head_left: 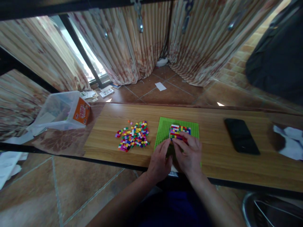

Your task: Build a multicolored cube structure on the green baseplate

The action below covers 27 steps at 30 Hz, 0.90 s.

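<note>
A green baseplate (165,127) lies on the wooden table (213,113), carrying a block of small multicoloured bricks (180,130). My left hand (160,160) rests on the plate's near left part, fingers curled down against it. My right hand (189,154) sits just beside it, fingertips pinched at the near edge of the brick block. What the fingers pinch is too small to name. A loose pile of small coloured bricks (133,136) lies on the table left of the plate.
A black phone (241,136) lies to the right of the plate, with white crumpled cloth (290,142) beyond it. A clear plastic tub with an orange label (63,110) sits at the table's left end. Curtains hang behind the table.
</note>
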Each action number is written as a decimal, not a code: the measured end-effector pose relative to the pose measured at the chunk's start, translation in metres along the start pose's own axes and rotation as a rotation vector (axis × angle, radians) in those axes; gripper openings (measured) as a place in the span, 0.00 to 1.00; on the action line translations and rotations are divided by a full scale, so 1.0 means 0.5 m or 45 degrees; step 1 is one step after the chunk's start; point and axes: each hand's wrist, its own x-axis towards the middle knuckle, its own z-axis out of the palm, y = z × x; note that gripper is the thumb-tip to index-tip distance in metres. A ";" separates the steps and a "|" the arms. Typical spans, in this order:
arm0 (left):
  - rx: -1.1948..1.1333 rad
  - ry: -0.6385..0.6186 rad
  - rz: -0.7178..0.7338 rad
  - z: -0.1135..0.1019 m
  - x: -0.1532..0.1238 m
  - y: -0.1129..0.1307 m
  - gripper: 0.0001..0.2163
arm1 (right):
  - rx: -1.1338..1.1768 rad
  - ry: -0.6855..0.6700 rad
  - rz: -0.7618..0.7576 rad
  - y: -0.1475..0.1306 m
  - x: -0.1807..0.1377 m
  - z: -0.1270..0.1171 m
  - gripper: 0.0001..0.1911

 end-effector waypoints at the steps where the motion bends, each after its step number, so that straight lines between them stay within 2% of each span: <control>1: -0.001 -0.001 0.001 0.000 0.000 0.000 0.31 | -0.019 0.002 -0.015 -0.001 -0.002 -0.001 0.09; 14: -0.060 -0.019 -0.030 -0.009 0.003 0.002 0.32 | -0.063 -0.027 -0.043 0.003 -0.012 0.002 0.09; 22: -0.090 0.006 -0.024 0.000 0.001 -0.005 0.31 | 0.046 0.047 -0.088 0.008 -0.012 -0.002 0.10; 27: -0.100 0.021 -0.029 0.002 0.000 -0.004 0.31 | 0.129 0.159 0.005 0.023 -0.020 -0.033 0.11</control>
